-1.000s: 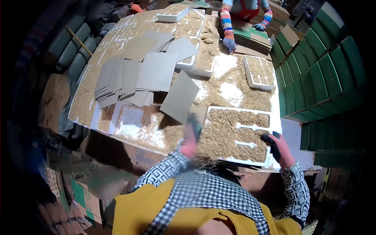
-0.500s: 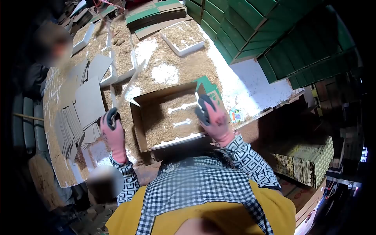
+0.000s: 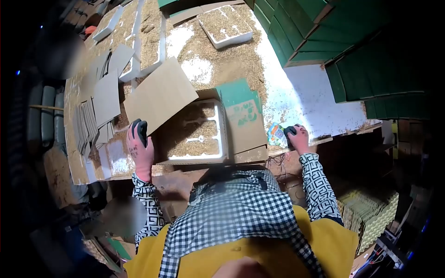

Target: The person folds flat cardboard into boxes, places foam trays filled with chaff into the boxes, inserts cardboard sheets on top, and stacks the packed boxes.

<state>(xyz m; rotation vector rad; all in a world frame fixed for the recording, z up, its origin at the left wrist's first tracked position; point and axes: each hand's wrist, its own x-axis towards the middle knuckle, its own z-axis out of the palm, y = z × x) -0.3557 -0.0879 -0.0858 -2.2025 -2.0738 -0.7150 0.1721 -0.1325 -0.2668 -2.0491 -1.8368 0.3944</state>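
Observation:
My left hand (image 3: 141, 150), in a pink and dark glove, grips a flat cardboard sheet (image 3: 162, 95) by its lower left corner. The sheet is tilted over the left part of an open cardboard box (image 3: 225, 134). Inside the box sits a white foam tray (image 3: 218, 118) covered with tan, sawdust-like flakes. Right of the box, my right hand (image 3: 299, 138) is closed with its fingertips at the edge of small colourful printed labels (image 3: 277, 135) on the table. Whether one label or several are pinched is hard to see.
More cardboard sheets (image 3: 105, 97) lie at the left. Another flake-covered foam tray (image 3: 232, 41) stands behind the box. Green boxes (image 3: 303, 28) are stacked at the back right. Egg-tray-like pads (image 3: 371, 217) stand low at the right, beyond the table edge.
The cardboard sheet in my left hand has turned from edge-on to flat above the box. My right hand has left the box and moved right to the colourful labels.

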